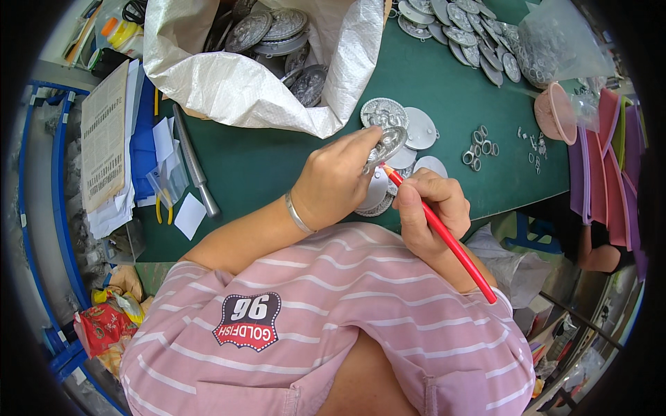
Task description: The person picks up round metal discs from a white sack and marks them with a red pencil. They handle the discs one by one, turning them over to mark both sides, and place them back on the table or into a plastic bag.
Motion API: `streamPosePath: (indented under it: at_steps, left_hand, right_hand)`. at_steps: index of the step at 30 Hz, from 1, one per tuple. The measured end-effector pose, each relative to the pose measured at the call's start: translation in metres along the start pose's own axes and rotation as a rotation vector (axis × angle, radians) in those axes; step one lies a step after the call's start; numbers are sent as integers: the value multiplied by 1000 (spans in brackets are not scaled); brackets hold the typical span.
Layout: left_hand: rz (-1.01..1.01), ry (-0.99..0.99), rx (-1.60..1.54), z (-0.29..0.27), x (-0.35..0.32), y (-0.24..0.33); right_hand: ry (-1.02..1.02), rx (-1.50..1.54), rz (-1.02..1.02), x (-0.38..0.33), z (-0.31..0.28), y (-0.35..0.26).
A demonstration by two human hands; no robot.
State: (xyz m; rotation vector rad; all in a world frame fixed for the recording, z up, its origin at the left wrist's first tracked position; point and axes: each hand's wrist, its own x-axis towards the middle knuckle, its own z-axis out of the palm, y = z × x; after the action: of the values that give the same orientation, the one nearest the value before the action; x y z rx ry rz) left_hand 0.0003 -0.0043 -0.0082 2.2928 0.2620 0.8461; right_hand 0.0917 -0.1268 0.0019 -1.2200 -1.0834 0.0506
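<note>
A round silver metal medallion point(390, 143) with a raised pattern is gripped, tilted, in the fingers of my left hand point(326, 179). Closed around a red pencil point(451, 241) is my right hand point(431, 211). The pencil's point meets the lower edge of the medallion or sits very close to it; I cannot tell which. Beneath and beyond both hands lie several similar discs, among them a plain-faced disc point(420, 128) and a patterned medallion point(380, 113). My fingers hide part of this group.
A white woven sack point(243, 104) holding more medallions point(284, 26) stands at the back. Another medallion pile point(465, 35) lies at the far right. Nearer are metal rings point(477, 147) and a pink basket point(555, 114). A tapered metal rod point(194, 163) and papers point(104, 139) lie left.
</note>
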Motion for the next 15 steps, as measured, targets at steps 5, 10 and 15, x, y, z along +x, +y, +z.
streamPosePath:
  at_steps: [5, 10, 15]
  left_hand:
    - [13, 5, 7, -2, 2, 1]
    - [21, 7, 9, -2, 2, 1]
    - [7, 3, -19, -3, 0, 0]
  right_hand:
    - [-69, -46, -47, 6, -1, -2]
    - [-71, -64, -61, 7, 0, -2]
    - [-71, -98, -85, 8, 0, -4]
